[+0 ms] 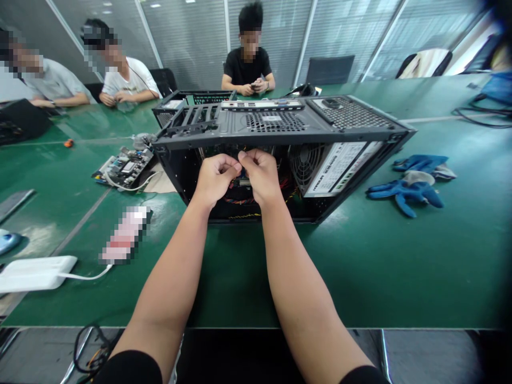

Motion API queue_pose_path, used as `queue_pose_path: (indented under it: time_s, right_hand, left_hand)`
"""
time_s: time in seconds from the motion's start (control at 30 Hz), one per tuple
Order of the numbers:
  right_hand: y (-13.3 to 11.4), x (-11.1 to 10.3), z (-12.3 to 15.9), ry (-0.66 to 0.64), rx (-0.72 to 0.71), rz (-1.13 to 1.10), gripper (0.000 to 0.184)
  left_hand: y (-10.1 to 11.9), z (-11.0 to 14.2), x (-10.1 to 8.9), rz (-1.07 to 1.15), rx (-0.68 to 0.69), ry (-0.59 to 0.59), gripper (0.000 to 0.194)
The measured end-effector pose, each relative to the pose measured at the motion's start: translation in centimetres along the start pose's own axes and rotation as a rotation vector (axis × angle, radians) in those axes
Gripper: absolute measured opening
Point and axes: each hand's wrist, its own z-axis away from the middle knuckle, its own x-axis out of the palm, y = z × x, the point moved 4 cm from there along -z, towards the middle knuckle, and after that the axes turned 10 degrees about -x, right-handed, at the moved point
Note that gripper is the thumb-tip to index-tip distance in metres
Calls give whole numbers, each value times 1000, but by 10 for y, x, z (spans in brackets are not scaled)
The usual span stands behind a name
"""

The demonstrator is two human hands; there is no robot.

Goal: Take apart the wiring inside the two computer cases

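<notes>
"Surface and room?"

"Glossy green tabletop [400, 272]. Grey blinds [272, 32] behind glass along the top of the frame. One person in a black shirt [248, 69] seated at upper centre; two people in light shirts [130, 79] at upper left. Blue-and-grey fabric gloves [412, 194] lie right of centre; a white rectangular block [38, 273], white cable attached, lower left."

"And the main object?"

"Open black metal computer case [288, 138], on the table, centre of frame. Slotted, mesh-vented face up, open side toward me. Inside, to the right: round black fan grille [307, 157], white printed label [340, 168] beside it. Lower down, thin multicoloured wires [240, 201]."

"The grip?"

"My left hand [218, 178] at the opening, thumb and fingertips drawn close. My right hand [261, 173] the same, just beside it. Whether either pinches anything, I cannot tell."
</notes>
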Motion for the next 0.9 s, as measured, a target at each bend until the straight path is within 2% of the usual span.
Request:
queue_pose_path:
  time_s: [0.1,0.2,0.3,0.43,0.57,0.67,0.9]
  right_hand:
    - [1,1,1,-13,25,-50,37]
    - [1,1,1,-2,35,-29,34]
    - [-1,-1,0,38,0,63,29]
    - [-3,-1,-1,57,-63,168,25]
    - [-4,-1,-1,55,-71,215,24]
    - [-7,0,-1,45,-79,218,24]
    - [-10,1,-1,9,-77,167,31]
  left_hand:
    - [-1,0,0,75,-28,-28,4]
    - [-1,-1,-2,55,-12,-16,6]
    - [3,1,-4,-100,48,72,10]
    - [16,7,-3,-336,213,233,5]
    - [20,10,-1,-442,272,289,5]
    - [19,10,-1,-441,270,275,5]
    - [14,5,-4,-331,170,139,11]
